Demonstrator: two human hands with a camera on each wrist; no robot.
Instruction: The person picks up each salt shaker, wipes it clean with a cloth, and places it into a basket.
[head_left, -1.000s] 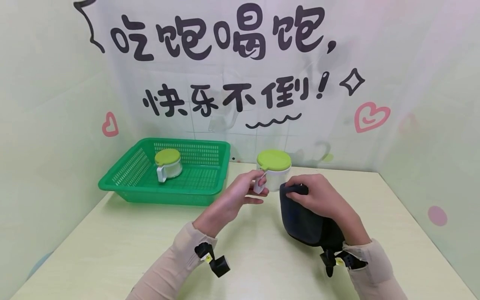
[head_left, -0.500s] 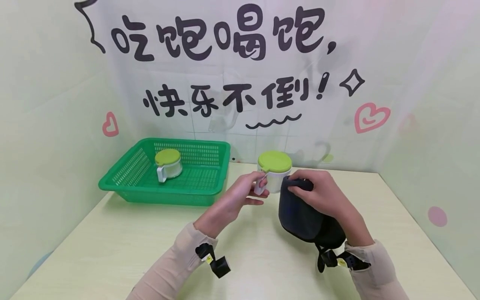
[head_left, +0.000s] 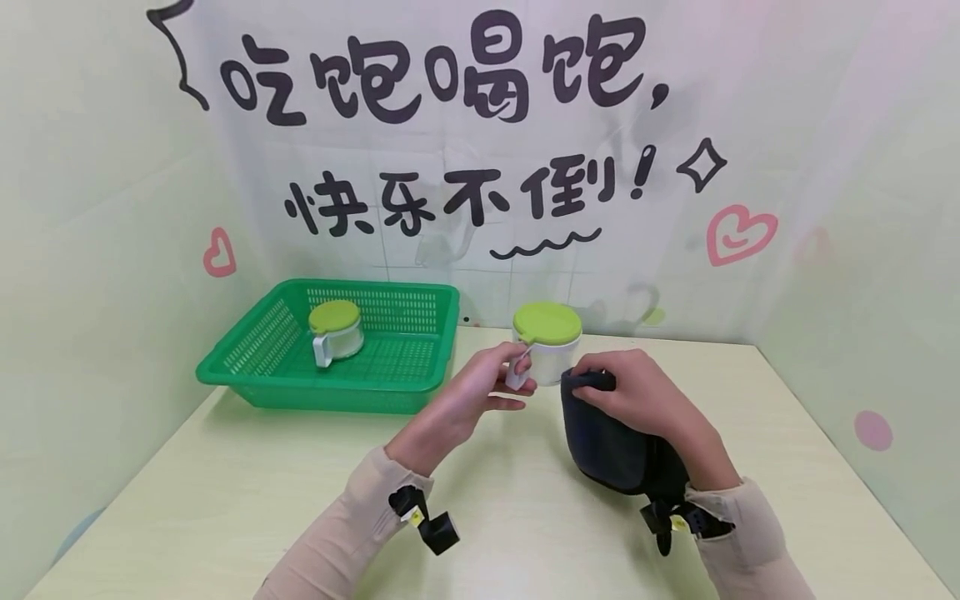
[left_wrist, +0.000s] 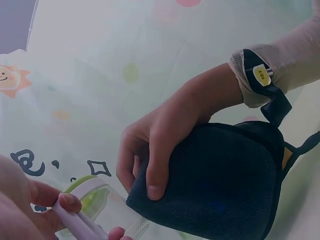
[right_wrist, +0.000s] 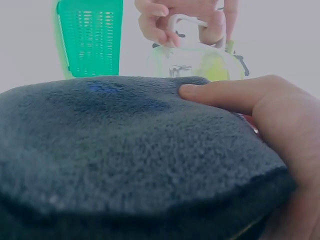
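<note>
A clear jar with a green lid [head_left: 547, 323] and a white handle [head_left: 516, 373] stands on the pale table [head_left: 225, 492] in the head view. My left hand [head_left: 480, 385] pinches that handle, which also shows in the left wrist view as the handle [left_wrist: 80, 225]. My right hand [head_left: 637, 396] grips a dark blue cloth [head_left: 611, 442] and holds its top edge against the jar's right side. The cloth [right_wrist: 125, 150] fills the right wrist view, with the jar [right_wrist: 200, 62] beyond it. The cloth [left_wrist: 225, 185] and the right hand [left_wrist: 165, 140] show from below in the left wrist view.
A green plastic basket [head_left: 255, 354] sits at the back left of the table and holds a second small jar with a green lid [head_left: 335, 329]. Printed walls close the table in at the back and on both sides.
My right hand with the cloth rose a little against the jar half a second ago and has come back down. The left hand kept its hold on the handle.
</note>
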